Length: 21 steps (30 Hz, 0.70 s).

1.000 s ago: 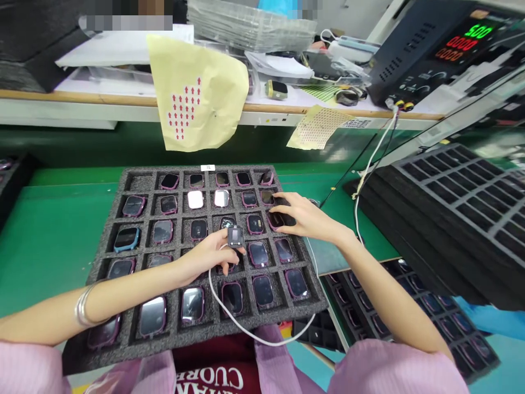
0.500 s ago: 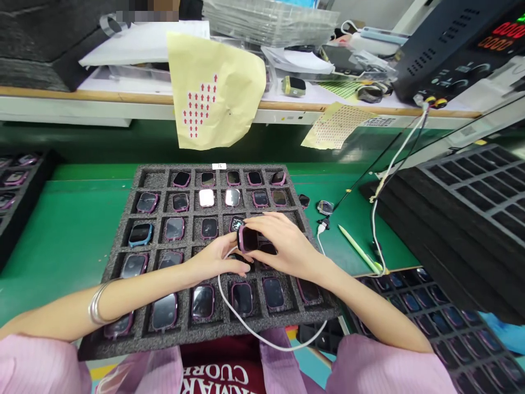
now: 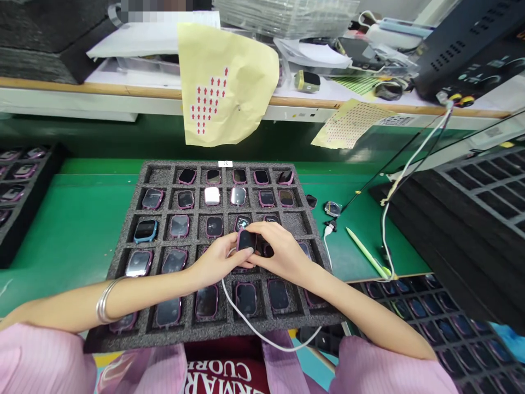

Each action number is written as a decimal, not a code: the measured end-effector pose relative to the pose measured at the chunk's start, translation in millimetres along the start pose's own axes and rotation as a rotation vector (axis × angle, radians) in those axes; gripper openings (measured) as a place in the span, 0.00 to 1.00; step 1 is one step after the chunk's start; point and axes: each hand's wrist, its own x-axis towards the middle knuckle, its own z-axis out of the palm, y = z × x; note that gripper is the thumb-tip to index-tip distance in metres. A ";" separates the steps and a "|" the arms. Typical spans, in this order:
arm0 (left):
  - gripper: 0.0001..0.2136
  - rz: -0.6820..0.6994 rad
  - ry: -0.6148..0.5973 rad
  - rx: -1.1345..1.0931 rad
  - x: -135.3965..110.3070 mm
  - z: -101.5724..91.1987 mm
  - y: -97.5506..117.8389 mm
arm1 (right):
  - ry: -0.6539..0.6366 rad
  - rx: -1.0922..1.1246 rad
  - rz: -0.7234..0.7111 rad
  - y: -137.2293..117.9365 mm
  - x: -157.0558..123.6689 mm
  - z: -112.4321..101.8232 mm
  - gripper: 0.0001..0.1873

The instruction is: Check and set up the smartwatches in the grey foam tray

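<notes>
Purple-rimmed watch (image 3: 246,239) in both hands (image 3: 284,249); white cable (image 3: 267,341) crosses foam tray (image 3: 159,176).

Green tabletop (image 3: 90,213) lies open between the foam tray (image 3: 205,335) and the foam tray wall at far left (image 3: 45,186). Rightward, a pen (image 3: 363,249) and stacked trays (image 3: 435,224) narrow the way. Left hand (image 3: 223,254) and right hand (image 3: 281,249) block the middle compartments; a white cable (image 3: 283,349) loops across the front edge. A yellow sheet (image 3: 246,93) overhangs behind.
</notes>
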 end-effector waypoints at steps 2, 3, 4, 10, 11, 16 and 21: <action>0.15 0.012 -0.003 0.018 -0.1 -0.2 -1.2 | 0.010 -0.011 -0.003 -0.4 -1.7 1.8 0.18; 0.15 0.017 -0.003 0.026 -0.2 -0.3 -1.5 | 0.012 -0.012 -0.006 -0.7 -2.0 2.4 0.19; 0.15 0.021 -0.005 0.033 -0.3 -0.5 -1.3 | 0.012 -0.007 -0.011 -0.9 -2.1 2.8 0.19; 0.17 0.057 -0.035 0.058 -1.0 -1.9 2.8 | 0.024 0.050 -0.032 -2.2 -0.7 2.7 0.19; 0.17 0.058 -0.043 0.059 -1.1 -2.3 3.2 | 0.027 0.054 -0.030 -2.3 -1.1 2.7 0.19; 0.17 0.055 -0.057 0.084 -1.4 -3.2 2.4 | 0.032 0.061 -0.019 -1.3 -3.6 5.8 0.20; 0.20 0.009 -0.068 0.194 -2.9 -3.8 -4.3 | -0.006 0.080 -0.054 -2.8 -1.3 -8.7 0.20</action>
